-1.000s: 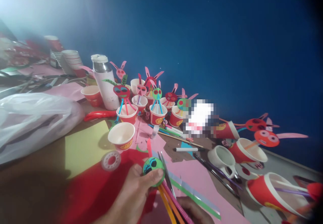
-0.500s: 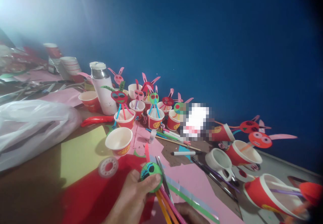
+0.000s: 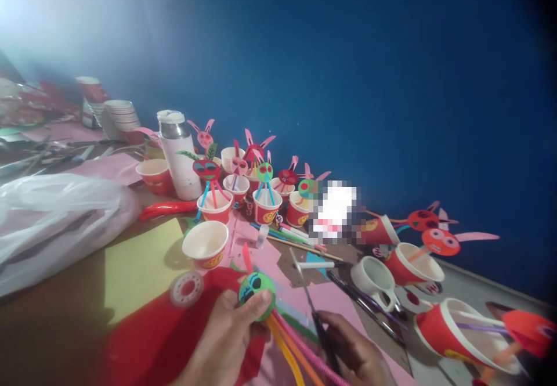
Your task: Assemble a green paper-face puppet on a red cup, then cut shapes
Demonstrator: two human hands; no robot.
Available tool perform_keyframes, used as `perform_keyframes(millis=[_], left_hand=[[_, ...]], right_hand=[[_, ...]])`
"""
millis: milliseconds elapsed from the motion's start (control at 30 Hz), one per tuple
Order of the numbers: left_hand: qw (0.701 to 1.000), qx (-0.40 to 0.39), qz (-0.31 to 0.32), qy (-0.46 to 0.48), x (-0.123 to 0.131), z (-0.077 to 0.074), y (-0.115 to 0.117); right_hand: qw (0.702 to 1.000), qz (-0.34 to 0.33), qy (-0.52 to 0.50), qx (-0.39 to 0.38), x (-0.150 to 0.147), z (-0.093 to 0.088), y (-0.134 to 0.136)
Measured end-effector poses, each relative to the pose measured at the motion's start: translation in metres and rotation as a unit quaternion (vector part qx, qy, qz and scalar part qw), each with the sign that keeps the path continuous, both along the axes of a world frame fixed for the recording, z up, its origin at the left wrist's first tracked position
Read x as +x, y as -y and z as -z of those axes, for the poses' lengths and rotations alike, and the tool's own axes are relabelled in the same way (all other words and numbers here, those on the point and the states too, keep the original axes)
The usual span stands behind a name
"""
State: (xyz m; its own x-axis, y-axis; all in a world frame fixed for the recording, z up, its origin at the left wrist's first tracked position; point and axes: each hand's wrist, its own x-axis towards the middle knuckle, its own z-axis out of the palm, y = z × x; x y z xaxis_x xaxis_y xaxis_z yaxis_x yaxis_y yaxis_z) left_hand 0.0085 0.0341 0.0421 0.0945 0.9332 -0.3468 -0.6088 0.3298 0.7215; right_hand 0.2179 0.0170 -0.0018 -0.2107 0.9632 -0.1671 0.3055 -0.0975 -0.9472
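Note:
My left hand (image 3: 226, 334) pinches a round green paper face (image 3: 256, 284) between thumb and fingers. The face has dark eyes, blue marks and one red ear strip standing up. Orange, yellow and ribbed pink straws (image 3: 293, 342) trail from below it toward me. In my right hand (image 3: 352, 351), fingers close round the dark handle of a pair of slim scissors (image 3: 314, 310). Their silver blades point up and away, right of the green face and apart from it. Red paper (image 3: 174, 328) and pink paper (image 3: 300, 305) lie beneath my hands.
Several red paper cups with straw-legged paper faces (image 3: 265, 171) line the wall. A bare cup (image 3: 205, 244), a tape roll (image 3: 186, 289) and yellow paper (image 3: 139, 264) lie left. White bottle (image 3: 180, 154) and plastic bag (image 3: 65, 223) stand behind. A white mug (image 3: 373, 278) and pens sit right.
My right hand has come up into view and swung the scissors rightward, away from the green face. My left hand keeps its pinch, shifted slightly up and left.

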Motion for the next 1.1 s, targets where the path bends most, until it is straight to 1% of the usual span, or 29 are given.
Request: perform_keyframes(millis=[33,67,100,167,200,300,367,400,533,700,800,833,867,900,933,967,1000,1033,1067,1100], left_hand=[[1.0,0.0,0.001,-0.007,-0.001,0.001,0.0],[1.0,0.002,0.002,-0.015,-0.003,0.003,0.0],[1.0,0.006,0.006,-0.025,-0.004,0.004,0.0],[0.999,0.017,0.014,-0.046,-0.007,0.005,-0.001],[0.998,0.022,0.012,-0.059,-0.008,0.006,-0.001],[0.993,0.039,-0.004,-0.108,-0.011,0.007,-0.001],[0.989,0.051,0.003,-0.139,-0.012,0.007,-0.002],[0.986,0.058,0.012,-0.155,-0.012,0.007,-0.002],[0.97,0.092,0.048,-0.22,-0.01,0.005,-0.003],[0.958,0.108,0.089,-0.252,-0.005,0.007,-0.004],[0.956,0.112,0.105,-0.251,-0.003,0.009,-0.003],[0.957,0.112,0.104,-0.248,-0.003,0.01,-0.003],[0.958,0.108,0.1,-0.245,-0.002,0.01,-0.003],[0.96,0.102,0.096,-0.243,-0.002,0.011,-0.003],[0.961,0.097,0.095,-0.24,-0.001,0.011,-0.003],[0.962,0.093,0.096,-0.238,0.0,0.011,-0.002],[0.963,0.091,0.098,-0.235,0.001,0.012,-0.002],[0.964,0.089,0.099,-0.231,0.002,0.013,-0.002],[0.965,0.086,0.097,-0.228,0.002,0.014,-0.001],[0.967,0.081,0.094,-0.224,0.003,0.015,-0.001]], right_hand=[[0.998,-0.016,0.057,0.027,0.008,-0.003,-0.004],[0.989,-0.012,0.129,0.064,0.015,-0.006,-0.008],[0.974,-0.022,0.204,0.095,0.021,-0.008,-0.01],[0.931,-0.051,0.326,0.152,0.031,-0.011,-0.012],[0.91,-0.071,0.371,0.173,0.033,-0.012,-0.012],[0.857,-0.094,0.465,0.201,0.034,-0.009,-0.011],[0.835,-0.092,0.505,0.199,0.031,-0.006,-0.009],[0.828,-0.093,0.515,0.2,0.03,-0.006,-0.009],[0.815,-0.114,0.528,0.211,0.029,-0.01,-0.008],[0.798,-0.131,0.557,0.188,0.03,-0.021,-0.003],[0.788,-0.108,0.582,0.171,0.028,-0.029,-0.001],[0.795,-0.092,0.574,0.172,0.026,-0.033,-0.001],[0.812,-0.077,0.552,0.176,0.023,-0.037,-0.001],[0.839,-0.066,0.51,0.176,0.018,-0.043,-0.002],[0.875,-0.052,0.45,0.172,0.012,-0.048,-0.003],[0.911,-0.06,0.378,0.15,0.004,-0.052,-0.005],[0.941,-0.064,0.31,0.118,-0.004,-0.055,-0.006],[0.963,-0.075,0.245,0.086,-0.013,-0.057,-0.007],[0.977,-0.076,0.191,0.063,-0.023,-0.057,-0.008],[0.984,-0.083,0.151,0.048,-0.031,-0.055,-0.009]])
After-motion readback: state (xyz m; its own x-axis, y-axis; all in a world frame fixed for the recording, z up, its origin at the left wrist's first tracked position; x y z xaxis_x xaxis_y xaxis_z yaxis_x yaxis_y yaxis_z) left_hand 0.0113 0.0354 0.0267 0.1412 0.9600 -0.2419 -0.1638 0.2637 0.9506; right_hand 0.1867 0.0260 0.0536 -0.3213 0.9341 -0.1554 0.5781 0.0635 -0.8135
